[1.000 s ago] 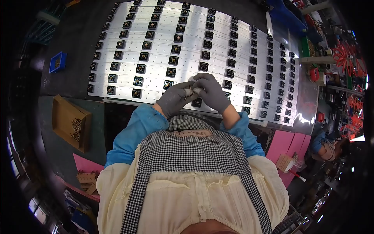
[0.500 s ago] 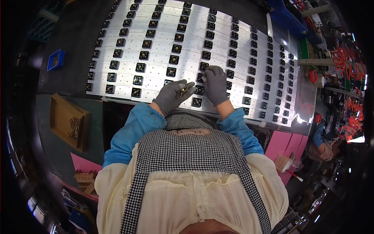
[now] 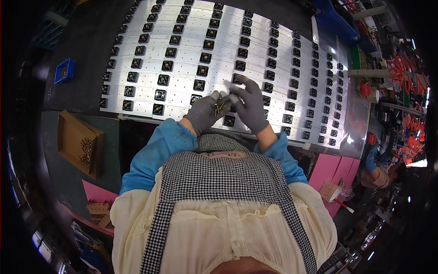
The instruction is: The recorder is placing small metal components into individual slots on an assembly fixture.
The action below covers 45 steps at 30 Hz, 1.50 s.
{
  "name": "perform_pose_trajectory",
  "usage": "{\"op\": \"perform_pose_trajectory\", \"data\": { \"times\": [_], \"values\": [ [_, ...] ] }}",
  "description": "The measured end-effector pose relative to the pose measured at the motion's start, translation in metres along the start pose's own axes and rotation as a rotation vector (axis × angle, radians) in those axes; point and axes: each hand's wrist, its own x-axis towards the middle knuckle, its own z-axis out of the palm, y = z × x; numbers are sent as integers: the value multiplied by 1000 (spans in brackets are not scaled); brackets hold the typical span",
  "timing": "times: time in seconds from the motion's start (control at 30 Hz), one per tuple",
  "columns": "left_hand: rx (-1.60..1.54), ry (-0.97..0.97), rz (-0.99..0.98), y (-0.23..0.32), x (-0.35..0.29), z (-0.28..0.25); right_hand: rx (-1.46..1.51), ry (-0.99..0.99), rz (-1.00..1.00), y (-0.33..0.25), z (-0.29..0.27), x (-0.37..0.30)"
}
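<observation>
My gloved left hand (image 3: 203,113) is cupped around several small brass-coloured screws (image 3: 219,106), whose shafts poke out at its fingers. Close beside it, my gloved right hand (image 3: 251,106) has its fingers apart, the thumb near the screws and the forefinger stretched toward the rows. Its fingertips are smeared by motion, and I see nothing held in them. Under both hands lie silver metal strips (image 3: 182,75) with small holes. Rows of square black parts (image 3: 199,85) stand on the strips, many with a brass-coloured centre. One black part (image 3: 229,120) sits just below my hands, and another is partly hidden behind them.
Left of me, a cardboard box (image 3: 73,130) holds a heap of similar screws (image 3: 86,150). A small blue bin (image 3: 58,76) stands at the far left. Pink sheets (image 3: 325,168) and a brush (image 3: 343,205) lie at the right. Another person's blue sleeve (image 3: 372,164) shows farther right.
My right hand has drawn back from a black part toward my left hand, and its fingers have spread. My left hand has shifted slightly right, and the screws in it show more.
</observation>
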Motion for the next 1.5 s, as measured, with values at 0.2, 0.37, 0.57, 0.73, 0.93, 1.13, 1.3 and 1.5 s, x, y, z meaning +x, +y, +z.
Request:
{"op": "perform_pose_trajectory", "data": {
  "times": [0.2, 0.37, 0.57, 0.73, 0.93, 1.13, 1.3, 1.5],
  "values": [
    [427, -15, 246, -17, 7, 8, 130, -59, -41, -9, 1, 0],
    [-551, 32, 168, -84, 24, 32, -90, 105, 74, 36, 5, 20],
    [286, -10, 243, -27, 4, 9, -274, 16, 20, 54, 20, 33],
    [-1247, -135, -258, -33, 14, 6, -384, -145, 13, 52, 20, 40],
    [-1052, 43, -471, -4, 20, 1, -401, -198, 106, 51, 19, 46],
    [-1099, 26, -321, -25, 25, 1, 83, -42, 83, 32, 2, 42],
    [-1254, -41, -372, -22, 20, -2, 253, -229, -81, 7, -8, 39],
    [-1313, -84, -477, -26, 27, -4, 297, -246, -30, 6, -8, 39]
  ]
}}
